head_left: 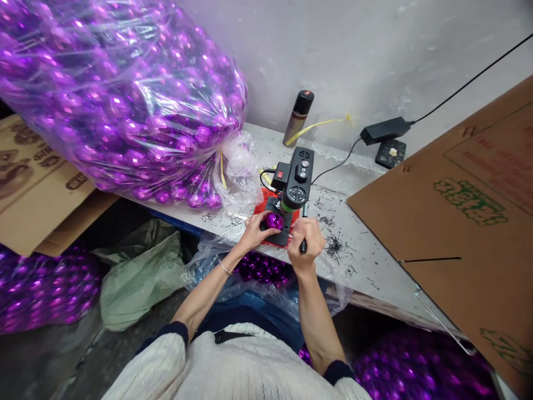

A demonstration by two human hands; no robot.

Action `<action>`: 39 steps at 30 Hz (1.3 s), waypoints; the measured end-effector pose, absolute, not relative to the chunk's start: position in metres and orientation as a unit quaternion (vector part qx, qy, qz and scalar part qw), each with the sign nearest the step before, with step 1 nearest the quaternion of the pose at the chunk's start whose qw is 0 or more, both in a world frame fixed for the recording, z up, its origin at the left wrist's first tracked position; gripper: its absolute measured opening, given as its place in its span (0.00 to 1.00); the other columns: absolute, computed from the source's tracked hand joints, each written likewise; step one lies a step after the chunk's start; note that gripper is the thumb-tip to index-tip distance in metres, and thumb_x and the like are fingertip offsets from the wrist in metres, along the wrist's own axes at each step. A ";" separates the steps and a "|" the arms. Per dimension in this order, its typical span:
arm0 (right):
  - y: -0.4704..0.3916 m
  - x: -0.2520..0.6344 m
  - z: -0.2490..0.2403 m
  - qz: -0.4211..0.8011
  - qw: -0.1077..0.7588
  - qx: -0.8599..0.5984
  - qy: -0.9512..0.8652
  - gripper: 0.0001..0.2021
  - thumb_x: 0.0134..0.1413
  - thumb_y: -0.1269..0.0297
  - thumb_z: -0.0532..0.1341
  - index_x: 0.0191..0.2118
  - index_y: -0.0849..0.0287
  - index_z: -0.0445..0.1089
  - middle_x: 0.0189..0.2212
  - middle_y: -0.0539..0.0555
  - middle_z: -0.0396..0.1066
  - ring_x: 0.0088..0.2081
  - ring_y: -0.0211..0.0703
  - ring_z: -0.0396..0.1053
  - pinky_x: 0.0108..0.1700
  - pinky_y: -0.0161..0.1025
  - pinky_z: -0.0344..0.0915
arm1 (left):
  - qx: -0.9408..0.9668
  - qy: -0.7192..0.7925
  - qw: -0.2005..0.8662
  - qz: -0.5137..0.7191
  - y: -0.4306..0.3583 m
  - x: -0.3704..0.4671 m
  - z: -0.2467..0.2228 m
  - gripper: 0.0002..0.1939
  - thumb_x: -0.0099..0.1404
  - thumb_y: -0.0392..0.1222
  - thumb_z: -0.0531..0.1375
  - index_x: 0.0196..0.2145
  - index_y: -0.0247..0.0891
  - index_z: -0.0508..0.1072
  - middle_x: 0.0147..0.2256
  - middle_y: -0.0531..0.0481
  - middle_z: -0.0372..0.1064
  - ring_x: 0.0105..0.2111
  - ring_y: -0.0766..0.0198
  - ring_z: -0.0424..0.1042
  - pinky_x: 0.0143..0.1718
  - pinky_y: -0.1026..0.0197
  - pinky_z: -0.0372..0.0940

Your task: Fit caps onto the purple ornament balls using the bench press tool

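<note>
Left hand [255,230] grips 1 purple ball [275,221] on the dark base [278,240], close to the bench machine's head [298,176], probably to keep it steady; right hand [306,238] is wrapped around the lever [303,246], seemingly for controlling that head

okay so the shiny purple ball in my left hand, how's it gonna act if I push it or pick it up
The purple ball would probably roll if pushed without the left hand steadying it, given its round outline. Its glossy, mirror-like surface suggests it could be slippery. It's likely easy to lift, being small enough for thumb and fingers.
</note>
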State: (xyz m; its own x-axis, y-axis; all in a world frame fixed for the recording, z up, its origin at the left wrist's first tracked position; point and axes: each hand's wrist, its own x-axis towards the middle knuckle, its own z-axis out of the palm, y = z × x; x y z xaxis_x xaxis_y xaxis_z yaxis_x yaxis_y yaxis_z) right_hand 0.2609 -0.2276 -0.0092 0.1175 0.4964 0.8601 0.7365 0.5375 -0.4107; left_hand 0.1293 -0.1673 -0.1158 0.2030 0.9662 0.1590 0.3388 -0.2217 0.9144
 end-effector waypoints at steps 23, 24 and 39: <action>-0.230 0.261 -0.008 -0.089 0.580 -0.490 -0.645 0.12 0.64 0.71 0.51 0.29 0.56 0.62 0.25 0.51 0.67 0.29 0.38 0.67 0.34 0.38 0.63 | 0.752 0.469 0.299 0.354 -0.161 0.138 -0.115 0.30 0.63 0.51 0.66 0.60 0.40 0.65 0.55 0.41 0.70 0.56 0.48 0.68 0.62 0.44 0.55; -0.230 0.260 -0.007 -0.090 0.578 -0.490 -0.646 0.12 0.64 0.71 0.51 0.29 0.56 0.62 0.25 0.51 0.67 0.29 0.38 0.67 0.34 0.38 0.63 | 0.754 0.466 0.300 0.352 -0.161 0.137 -0.115 0.30 0.63 0.51 0.66 0.59 0.40 0.65 0.55 0.41 0.70 0.56 0.48 0.68 0.61 0.45 0.56; -0.230 0.261 -0.013 -0.087 0.584 -0.480 -0.649 0.11 0.62 0.73 0.52 0.29 0.56 0.62 0.26 0.51 0.68 0.29 0.38 0.68 0.33 0.38 0.63 | 0.765 0.448 0.305 0.350 -0.166 0.139 -0.115 0.30 0.64 0.49 0.65 0.61 0.40 0.64 0.52 0.40 0.70 0.53 0.49 0.69 0.55 0.47 0.64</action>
State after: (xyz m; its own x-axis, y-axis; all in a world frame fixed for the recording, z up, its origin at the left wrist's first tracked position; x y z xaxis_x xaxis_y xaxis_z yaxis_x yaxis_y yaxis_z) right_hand 0.2608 -0.2303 -0.0132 0.1427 0.5206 0.8418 0.7244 0.5247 -0.4472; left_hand 0.1391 -0.1658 -0.1154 0.3546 0.8976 0.2618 0.4718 -0.4135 0.7787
